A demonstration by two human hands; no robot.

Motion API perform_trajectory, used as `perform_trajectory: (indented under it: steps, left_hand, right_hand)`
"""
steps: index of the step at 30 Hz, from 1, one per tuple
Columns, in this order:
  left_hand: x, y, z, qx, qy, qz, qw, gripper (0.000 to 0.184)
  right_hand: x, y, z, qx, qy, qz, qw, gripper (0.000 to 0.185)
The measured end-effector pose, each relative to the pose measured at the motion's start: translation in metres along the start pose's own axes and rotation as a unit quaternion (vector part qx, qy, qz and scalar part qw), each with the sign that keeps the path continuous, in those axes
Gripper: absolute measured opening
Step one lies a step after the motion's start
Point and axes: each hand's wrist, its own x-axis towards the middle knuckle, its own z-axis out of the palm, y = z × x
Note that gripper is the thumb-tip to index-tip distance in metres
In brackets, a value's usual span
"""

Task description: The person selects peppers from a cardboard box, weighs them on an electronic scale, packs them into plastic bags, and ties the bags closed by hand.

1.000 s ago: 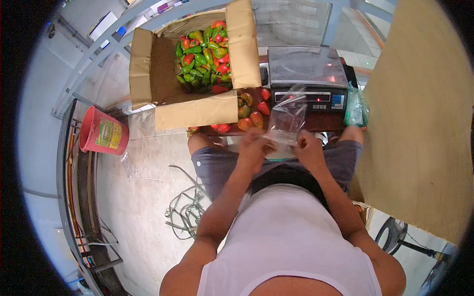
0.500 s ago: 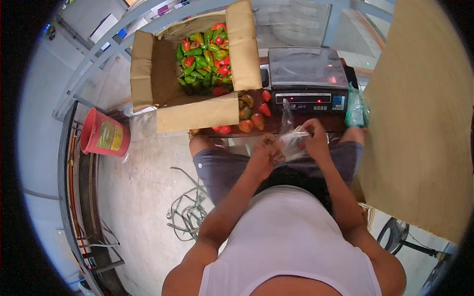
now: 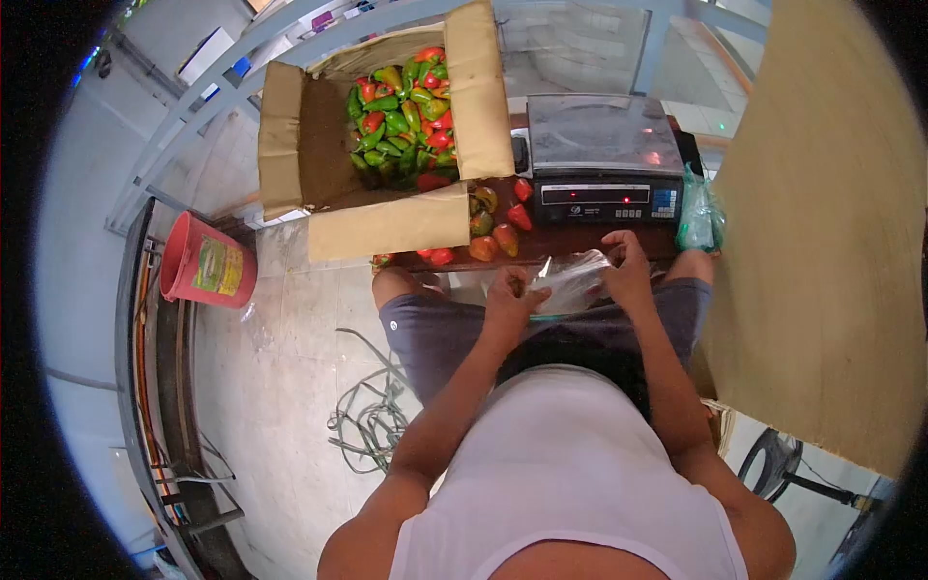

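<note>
A clear plastic bag (image 3: 572, 280) is stretched between my two hands, above my lap. My left hand (image 3: 512, 302) pinches its left side, and my right hand (image 3: 628, 271) grips the upper right corner. Beyond the bag stands a digital weighing scale (image 3: 604, 145) with a flat metal pan and lit red digits. Several loose red and brownish peppers (image 3: 506, 238) lie on the dark wooden bench (image 3: 561, 247), left of the scale. An open cardboard box (image 3: 387, 235) holds many green and red peppers (image 3: 401, 116).
A pink bucket (image 3: 184, 261) with a label is at the left. Tangled green strapping (image 3: 372, 425) lies on the tiled floor. By the scale's right side hangs a greenish plastic bag (image 3: 698, 213). A tall tan board (image 3: 822, 242) borders the right, and metal railings run behind the box.
The clear bag was bunched and hanging between my hands; now it is spread out wider and flatter. My left hand has turned, and the hands are slightly farther apart.
</note>
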Motion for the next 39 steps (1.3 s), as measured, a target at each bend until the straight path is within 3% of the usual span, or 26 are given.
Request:
perform_trajectory:
  steps: [2,4,5,6,8,9,10,11,13,14,15,16,17,19,22,23,24,25,26,27,29,32,34,36,37,39]
  left_hand:
    - [0.008,-0.015,-0.008,0.215,0.026,0.075,0.973,0.022]
    - [0.038,-0.063,-0.024,0.275,0.044,0.081,0.957,0.022]
    - [0.04,-0.055,-0.023,0.305,0.054,0.084,0.947,0.023]
    - [0.039,-0.049,-0.022,0.168,0.063,0.021,0.984,0.023]
    - [0.029,-0.027,-0.014,-0.118,0.076,-0.107,0.984,0.024]
    - [0.022,-0.016,-0.011,-0.166,0.04,-0.118,0.978,0.019]
    - [0.013,-0.009,-0.009,-0.213,0.004,-0.131,0.968,0.015]
    - [0.008,-0.007,-0.007,-0.259,-0.033,-0.142,0.955,0.012]
    - [-0.003,-0.016,-0.006,-0.192,-0.131,-0.058,0.971,0.016]
    - [-0.006,-0.019,-0.007,-0.156,-0.177,-0.014,0.972,0.018]
    - [0.0,-0.027,-0.011,0.003,-0.157,0.102,0.982,0.02]
    - [0.009,-0.036,-0.016,0.163,-0.13,0.214,0.954,0.021]
    - [0.014,-0.042,-0.021,0.318,-0.098,0.317,0.888,0.022]
    - [0.014,-0.027,-0.009,0.403,-0.021,0.3,0.865,0.015]
    - [0.016,-0.003,0.007,0.523,0.023,0.225,0.822,0.012]
    - [0.016,0.004,0.008,0.56,0.026,0.19,0.806,0.013]
    - [0.017,0.01,0.006,0.618,-0.038,0.161,0.769,0.018]
    - [0.017,0.015,0.005,0.668,-0.103,0.128,0.725,0.023]
    - [0.017,0.021,0.006,0.712,-0.168,0.094,0.676,0.029]
    - [0.009,0.038,0.011,0.716,-0.191,0.064,0.668,0.032]
    - [-0.007,0.077,0.024,0.718,-0.238,0.001,0.654,0.039]
    - [-0.002,0.088,-0.012,0.634,-0.243,0.153,0.718,0.038]
    - [0.022,0.151,-0.044,0.452,-0.355,0.154,0.804,0.029]
    - [0.053,0.196,-0.084,0.258,-0.259,0.12,0.923,0.026]
    - [0.086,0.207,-0.106,0.146,-0.234,0.203,0.939,0.026]
    - [0.154,0.23,-0.151,0.289,-0.072,0.173,0.939,0.025]
  right_hand:
    - [0.001,0.023,0.022,0.139,-0.026,0.047,0.989,0.032]
    - [-0.009,0.006,0.026,0.359,-0.111,0.123,0.919,0.025]
    - [-0.014,-0.007,0.02,0.437,-0.167,0.18,0.865,0.025]
    - [-0.016,-0.013,0.017,0.509,-0.219,0.235,0.799,0.025]
    - [-0.009,0.007,0.01,0.415,-0.277,0.155,0.853,0.034]
    - [-0.008,0.014,0.013,0.21,-0.228,0.06,0.949,0.035]
    - [-0.009,0.022,0.015,-0.009,-0.165,-0.036,0.986,0.036]
    - [-0.009,0.02,0.012,-0.052,-0.128,-0.038,0.99,0.037]
    - [-0.005,0.015,0.005,-0.139,-0.053,-0.043,0.988,0.038]
    - [-0.002,0.02,0.006,-0.065,-0.045,-0.021,0.997,0.037]
    - [0.002,0.027,0.008,0.01,-0.037,0.001,0.999,0.036]
    - [0.005,0.034,0.011,0.087,-0.028,0.023,0.996,0.036]
    - [0.001,0.024,0.013,0.182,-0.068,0.072,0.978,0.036]
    - [-0.013,-0.016,0.014,0.364,-0.149,0.163,0.905,0.035]
    - [-0.013,-0.029,0.004,0.51,-0.189,0.175,0.821,0.024]
    - [-0.008,-0.022,0.0,0.221,-0.193,0.113,0.949,0.022]
    - [-0.005,-0.012,-0.002,0.062,-0.181,0.002,0.981,0.023]
    - [-0.006,0.0,-0.002,-0.099,-0.16,-0.109,0.976,0.024]
    - [-0.006,0.006,0.0,-0.257,-0.131,-0.217,0.933,0.025]
    - [-0.008,-0.005,-0.001,-0.34,-0.117,-0.215,0.908,0.033]
    - [-0.006,-0.012,-0.004,-0.359,-0.093,-0.142,0.918,0.035]
    - [0.011,0.011,-0.024,-0.253,-0.114,-0.112,0.954,0.038]
    - [0.023,0.031,-0.052,-0.178,-0.127,-0.071,0.973,0.038]
    - [0.028,0.034,-0.081,-0.19,-0.082,-0.032,0.978,0.037]
    - [0.031,0.037,-0.091,-0.217,-0.041,-0.036,0.975,0.035]
    - [0.034,0.049,-0.106,-0.194,0.002,-0.026,0.981,0.036]
